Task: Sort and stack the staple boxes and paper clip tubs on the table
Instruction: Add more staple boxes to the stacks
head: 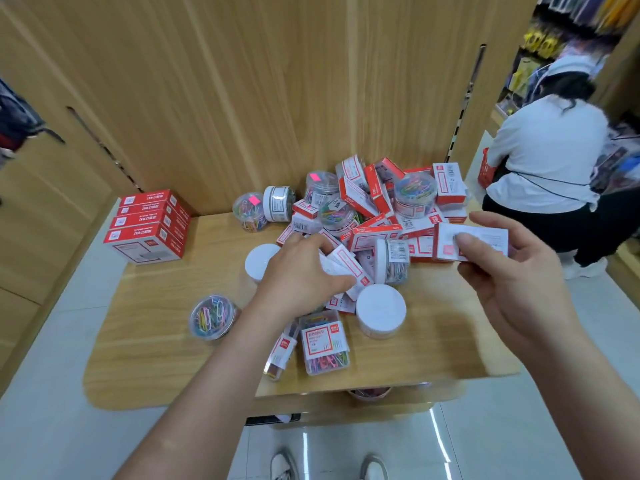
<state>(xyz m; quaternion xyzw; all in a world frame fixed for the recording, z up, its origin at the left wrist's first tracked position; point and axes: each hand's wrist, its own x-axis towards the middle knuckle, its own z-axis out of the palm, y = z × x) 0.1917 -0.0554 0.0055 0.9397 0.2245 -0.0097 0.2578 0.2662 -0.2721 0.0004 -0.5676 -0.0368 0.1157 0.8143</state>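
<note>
A jumbled heap of red-and-white staple boxes [377, 233] and round paper clip tubs [414, 194] covers the back right of the wooden table [159, 348]. My left hand [298, 275] reaches into the heap and grips a small staple box [349, 263]. My right hand [502, 271] holds another white-and-red staple box [485, 242] above the table's right side. Several staple boxes stand in a neat stack [149, 225] at the back left. A clear tub of coloured clips [212, 317] sits alone at the left. A white-lidded tub [381, 310] stands near the middle.
Two rectangular clear clip boxes [323, 342] lie near the front edge. Wooden panel walls rise behind and to the left. A person in a white top [550, 157] bends over at the right beside shelves. My shoes [284, 465] show on the tiled floor below.
</note>
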